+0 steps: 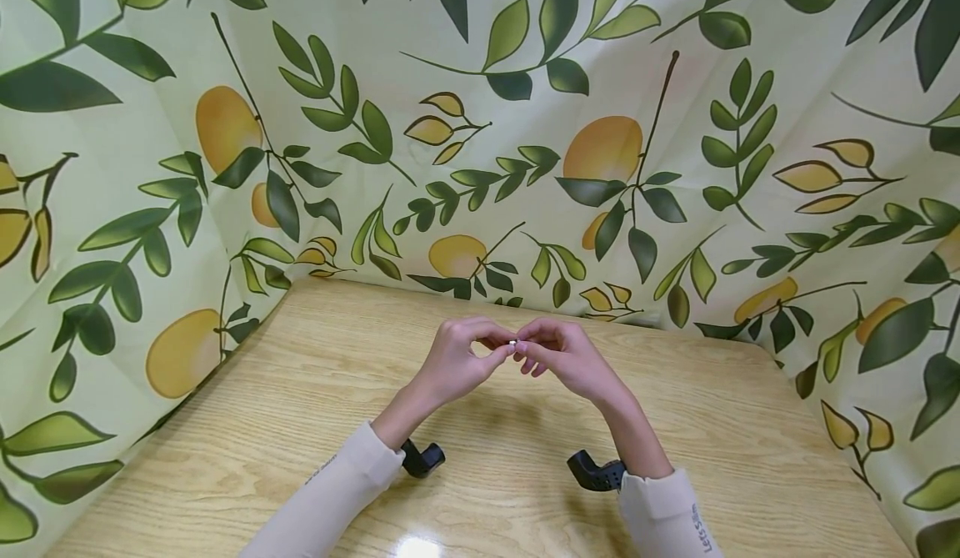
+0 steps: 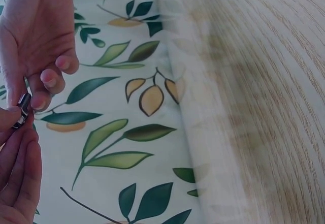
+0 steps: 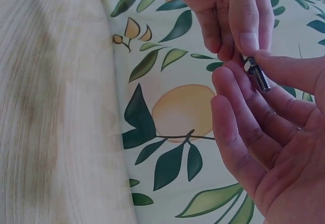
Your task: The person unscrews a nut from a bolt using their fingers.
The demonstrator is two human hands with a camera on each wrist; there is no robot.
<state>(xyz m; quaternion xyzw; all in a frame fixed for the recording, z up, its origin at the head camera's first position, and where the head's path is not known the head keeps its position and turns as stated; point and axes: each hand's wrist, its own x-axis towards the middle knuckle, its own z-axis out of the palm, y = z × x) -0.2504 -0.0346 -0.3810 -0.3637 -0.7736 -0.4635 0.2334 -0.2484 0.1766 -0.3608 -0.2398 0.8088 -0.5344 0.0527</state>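
Above the wood-grained table (image 1: 502, 500), the left hand (image 1: 455, 359) and the right hand (image 1: 572, 359) meet, thumbs and fingertips close together, both pinching a small shiny metal bolt (image 3: 257, 73) with a ridged, threaded shaft (image 3: 262, 82) between them. Dark print (image 1: 702, 530) on the cream right sleeve (image 1: 662, 510) seems to read "LetsSlim"; lettering (image 1: 321, 470) on the left sleeve (image 1: 333, 500) is too small to make out

Small silvery metal bolt (image 3: 257, 75), threaded shank (image 3: 262, 82) slanting, pinched between fingers (image 3: 245, 23).
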